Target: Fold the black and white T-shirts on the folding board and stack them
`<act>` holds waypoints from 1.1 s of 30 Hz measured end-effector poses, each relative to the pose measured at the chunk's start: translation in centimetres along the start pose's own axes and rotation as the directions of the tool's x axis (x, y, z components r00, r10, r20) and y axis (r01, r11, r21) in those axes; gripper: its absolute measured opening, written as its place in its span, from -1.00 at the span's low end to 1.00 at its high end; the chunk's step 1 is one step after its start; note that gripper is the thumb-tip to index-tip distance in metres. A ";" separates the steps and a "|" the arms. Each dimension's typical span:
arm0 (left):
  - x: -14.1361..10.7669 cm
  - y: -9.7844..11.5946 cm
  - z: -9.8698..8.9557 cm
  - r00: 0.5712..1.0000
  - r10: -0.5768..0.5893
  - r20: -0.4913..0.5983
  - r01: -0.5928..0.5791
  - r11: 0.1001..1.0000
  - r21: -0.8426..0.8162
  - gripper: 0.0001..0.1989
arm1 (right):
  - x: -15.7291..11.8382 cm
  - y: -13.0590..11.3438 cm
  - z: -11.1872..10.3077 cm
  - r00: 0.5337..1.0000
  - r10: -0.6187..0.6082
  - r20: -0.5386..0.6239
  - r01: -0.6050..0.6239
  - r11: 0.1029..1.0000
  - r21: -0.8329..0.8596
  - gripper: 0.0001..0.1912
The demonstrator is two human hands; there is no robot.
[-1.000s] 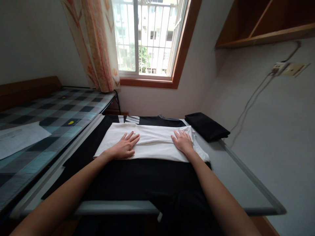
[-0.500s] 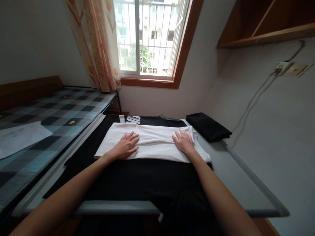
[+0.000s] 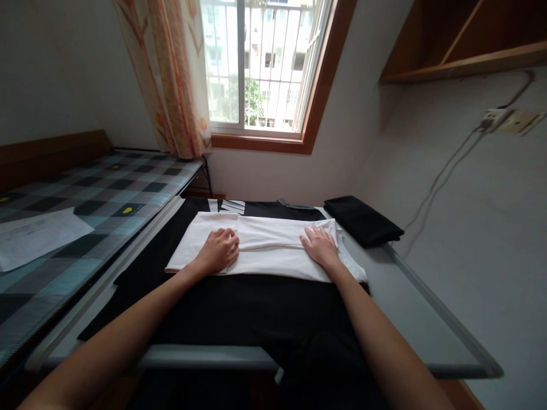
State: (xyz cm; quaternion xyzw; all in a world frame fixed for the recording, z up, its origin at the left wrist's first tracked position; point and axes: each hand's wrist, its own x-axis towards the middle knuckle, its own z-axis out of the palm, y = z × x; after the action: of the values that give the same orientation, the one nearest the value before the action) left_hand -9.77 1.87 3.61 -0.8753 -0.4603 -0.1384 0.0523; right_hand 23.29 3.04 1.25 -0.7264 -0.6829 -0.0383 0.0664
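A white garment (image 3: 269,259), folded into a long strip, lies crosswise on a spread black garment (image 3: 239,310). Near its left end, where a layer is folded over, my left hand (image 3: 220,250) rests with fingers curled in on the cloth. Those fingertips are partly hidden, but they seem to grip the fabric. Toward the other end, my right hand (image 3: 319,246) lies flat on the strip, fingers stretched out. The right end of the white cloth looks uneven and sticks out past that hand.
A folded black cloth (image 3: 363,221) sits at the back right of the grey-edged table (image 3: 423,319). On the left stands a bed with a checked mattress (image 3: 141,185), bearing a sheet of paper (image 3: 43,233). A window (image 3: 265,74) and curtain (image 3: 171,80) are behind. Cords (image 3: 440,176) hang along the right wall.
My left hand's fingers, spread flat before, have curled inward on the white cloth. My right hand has stayed in place, and the view has shifted very slightly.
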 end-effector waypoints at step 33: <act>0.1 -3.3 -0.7 0.998 0.037 0.056 -0.003 0.866 -0.500 -0.57 | 0.0 0.0 -0.2 1.000 -0.002 0.011 0.002 1.000 0.007 -0.44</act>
State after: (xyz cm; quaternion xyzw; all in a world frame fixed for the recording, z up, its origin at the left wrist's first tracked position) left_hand -12.59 3.68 4.15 -0.8678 -0.4013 -0.2240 -0.1890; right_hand 23.30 3.01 1.41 -0.7259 -0.6840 -0.0321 0.0651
